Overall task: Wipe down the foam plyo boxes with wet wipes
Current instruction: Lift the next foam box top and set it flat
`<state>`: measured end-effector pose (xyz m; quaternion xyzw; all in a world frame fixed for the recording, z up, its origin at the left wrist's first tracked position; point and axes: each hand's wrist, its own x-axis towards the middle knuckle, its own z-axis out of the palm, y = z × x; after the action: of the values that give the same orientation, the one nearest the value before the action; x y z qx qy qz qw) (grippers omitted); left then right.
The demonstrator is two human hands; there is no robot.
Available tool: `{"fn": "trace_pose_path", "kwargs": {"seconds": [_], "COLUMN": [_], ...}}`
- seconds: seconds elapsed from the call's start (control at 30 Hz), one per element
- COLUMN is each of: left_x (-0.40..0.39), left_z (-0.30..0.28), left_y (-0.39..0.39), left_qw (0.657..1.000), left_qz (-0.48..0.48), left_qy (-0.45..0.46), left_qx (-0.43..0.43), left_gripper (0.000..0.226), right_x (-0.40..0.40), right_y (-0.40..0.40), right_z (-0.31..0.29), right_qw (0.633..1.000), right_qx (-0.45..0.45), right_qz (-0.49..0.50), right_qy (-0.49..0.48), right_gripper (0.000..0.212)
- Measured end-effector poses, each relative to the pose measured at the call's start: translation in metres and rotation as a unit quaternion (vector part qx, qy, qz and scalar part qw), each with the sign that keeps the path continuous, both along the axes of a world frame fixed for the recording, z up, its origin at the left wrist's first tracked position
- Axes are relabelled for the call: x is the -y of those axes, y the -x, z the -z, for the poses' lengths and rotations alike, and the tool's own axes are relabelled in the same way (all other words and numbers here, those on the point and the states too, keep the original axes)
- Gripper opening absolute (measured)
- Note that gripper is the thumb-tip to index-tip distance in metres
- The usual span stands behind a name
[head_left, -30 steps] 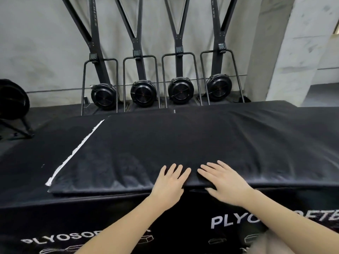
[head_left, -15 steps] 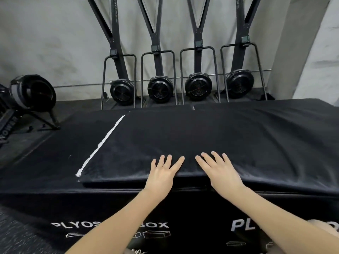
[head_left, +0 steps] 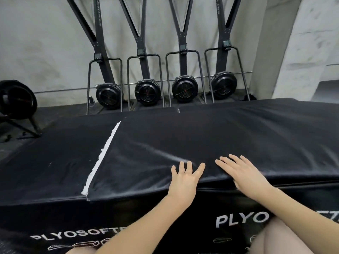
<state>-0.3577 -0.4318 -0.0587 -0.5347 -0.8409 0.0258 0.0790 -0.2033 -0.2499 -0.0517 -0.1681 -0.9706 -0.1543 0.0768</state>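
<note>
While we lean over the black plyo box (head_left: 183, 142), left hand (head_left: 184, 180) and right hand (head_left: 245, 176) flat on top, fingers spread, gripping nothing

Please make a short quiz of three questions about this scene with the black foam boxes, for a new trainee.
1. True or false: the left hand holds a wet wipe.
2. How many fan machines stand in a row at the wall? A) two B) four C) six
3. Fill in: the white strip runs along the ____ edge of the top pad.

Key: 1. False; both the left hand and the right hand lie flat and empty on the pad. 2. B. 3. Left.
</note>
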Motion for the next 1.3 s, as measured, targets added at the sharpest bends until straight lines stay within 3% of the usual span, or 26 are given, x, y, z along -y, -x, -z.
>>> {"fn": "trace_pose_path", "kwargs": {"seconds": [0.1, 0.2, 0.37, 0.57, 0.73, 0.93, 1.03, 1.13, 1.3], "left_x": [0.004, 0.006, 0.001, -0.052, -0.12, -0.164, -0.155, -0.136, -0.109], "left_z": [0.022, 0.025, -0.007, -0.01, -0.016, -0.008, 0.015, 0.039, 0.066], "left_y": [-0.008, -0.002, 0.005, -0.007, -0.112, -0.278, -0.355, -0.414, -0.479], "left_qw": [0.998, 0.997, 0.991, 0.97, 0.924, 0.857, 0.82, 0.793, 0.756], "left_qz": [0.01, 0.021, 0.005, 0.042, 0.158, 0.254, 0.289, 0.326, 0.389], "left_qy": [0.058, 0.065, -0.006, -0.163, -0.249, -0.183, -0.114, -0.036, 0.061], "left_qx": [-0.001, 0.034, 0.13, 0.177, 0.244, 0.409, 0.481, 0.513, 0.523], "left_gripper": [0.091, 0.082, 0.09, 0.039, 0.026, 0.027, 0.029, 0.031, 0.037], "right_x": [0.0, -0.001, 0.0, -0.012, -0.019, 0.012, 0.053, 0.094, 0.143], "right_y": [-0.012, -0.014, -0.008, -0.017, -0.111, -0.275, -0.344, -0.402, -0.475], "right_z": [0.019, 0.022, 0.0, -0.005, -0.006, 0.009, 0.022, 0.039, 0.065], "right_qw": [0.996, 0.991, 0.981, 0.968, 0.908, 0.805, 0.783, 0.755, 0.7], "right_qx": [0.069, 0.081, 0.016, -0.113, -0.266, -0.356, -0.351, -0.358, -0.381], "right_qz": [-0.005, -0.02, -0.024, 0.061, 0.189, 0.369, 0.42, 0.47, 0.567], "right_qy": [0.048, 0.105, 0.194, 0.217, 0.261, 0.299, 0.297, 0.284, 0.21], "right_gripper": [0.099, 0.082, 0.077, 0.038, 0.017, 0.019, 0.03, 0.009, 0.024]}}
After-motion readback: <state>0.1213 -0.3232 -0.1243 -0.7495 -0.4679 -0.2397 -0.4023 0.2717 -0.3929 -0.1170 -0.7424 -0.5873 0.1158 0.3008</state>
